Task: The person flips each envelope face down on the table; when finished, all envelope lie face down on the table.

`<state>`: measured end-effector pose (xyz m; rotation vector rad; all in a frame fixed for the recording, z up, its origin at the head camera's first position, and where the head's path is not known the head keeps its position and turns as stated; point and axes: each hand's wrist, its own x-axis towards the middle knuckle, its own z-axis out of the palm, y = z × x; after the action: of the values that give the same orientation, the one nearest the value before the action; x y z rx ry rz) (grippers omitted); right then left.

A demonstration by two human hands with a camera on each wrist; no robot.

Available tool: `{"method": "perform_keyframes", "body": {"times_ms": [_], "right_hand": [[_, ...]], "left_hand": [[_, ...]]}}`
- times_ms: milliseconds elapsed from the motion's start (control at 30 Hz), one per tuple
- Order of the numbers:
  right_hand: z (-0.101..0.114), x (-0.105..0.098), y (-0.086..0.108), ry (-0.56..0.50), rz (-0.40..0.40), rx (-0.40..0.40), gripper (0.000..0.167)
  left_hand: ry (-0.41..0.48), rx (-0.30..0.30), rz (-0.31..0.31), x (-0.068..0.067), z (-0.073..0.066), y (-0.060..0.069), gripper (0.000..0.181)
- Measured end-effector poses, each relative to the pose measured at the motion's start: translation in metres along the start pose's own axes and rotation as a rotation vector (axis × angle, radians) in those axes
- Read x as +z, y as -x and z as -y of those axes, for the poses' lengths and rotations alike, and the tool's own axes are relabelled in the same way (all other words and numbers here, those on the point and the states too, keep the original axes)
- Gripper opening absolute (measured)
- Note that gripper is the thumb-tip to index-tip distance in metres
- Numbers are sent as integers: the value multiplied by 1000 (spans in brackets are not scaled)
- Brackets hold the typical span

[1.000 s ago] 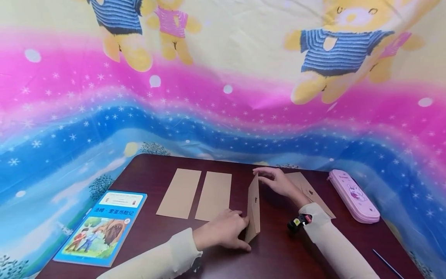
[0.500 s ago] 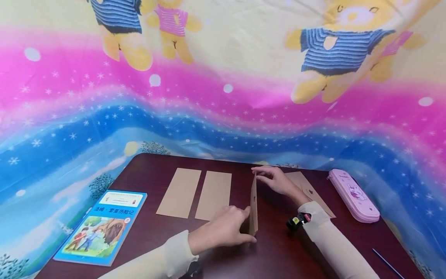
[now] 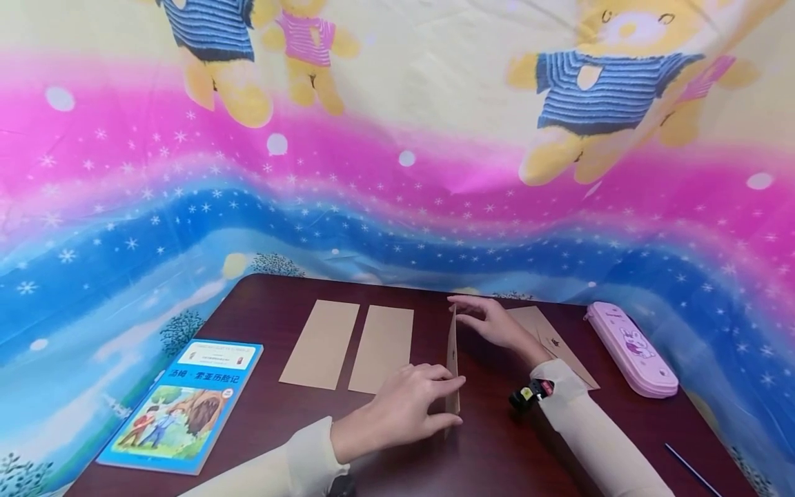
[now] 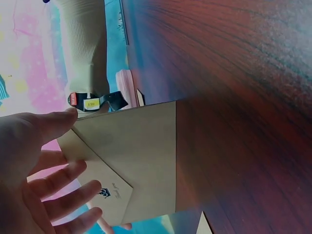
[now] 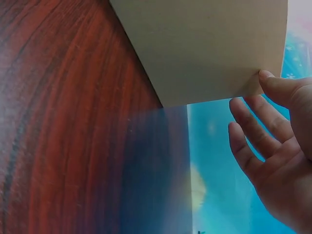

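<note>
1. While holding the standing envelope (image 4: 146, 141) on edge near the middle of the table (image 3: 497, 449), pinches its far end with the right hand (image 3: 493, 324), thumb against one face.
2. Frames its near end loosely with the left hand (image 3: 400, 407), fingers parted; cannot tell whether touching the paper.
3. Has it between two plain brown rectangles (image 3: 381, 345), left, and a second envelope (image 3: 535, 324), right, partly hidden by the right sleeve (image 3: 596, 428).
4. Could swing or tip at the near end, if relying only on the far pinch.
5. Might crease by squeezing too hard, or nudge the second envelope by dropping the sleeve low.
</note>
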<state>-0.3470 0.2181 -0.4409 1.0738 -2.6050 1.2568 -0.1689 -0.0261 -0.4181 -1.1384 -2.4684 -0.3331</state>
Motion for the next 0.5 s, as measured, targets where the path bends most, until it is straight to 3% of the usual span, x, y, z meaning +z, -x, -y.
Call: {"method": "perform_keyframes", "body": {"times_ms": [167, 500], "right_hand": [[-4, 5, 3, -15, 9, 17, 48], [-16, 21, 8, 45, 53, 80, 34]], "left_hand": [[1, 8, -8, -1, 1, 1, 52], [13, 1, 7, -1, 3, 2, 52]]}}
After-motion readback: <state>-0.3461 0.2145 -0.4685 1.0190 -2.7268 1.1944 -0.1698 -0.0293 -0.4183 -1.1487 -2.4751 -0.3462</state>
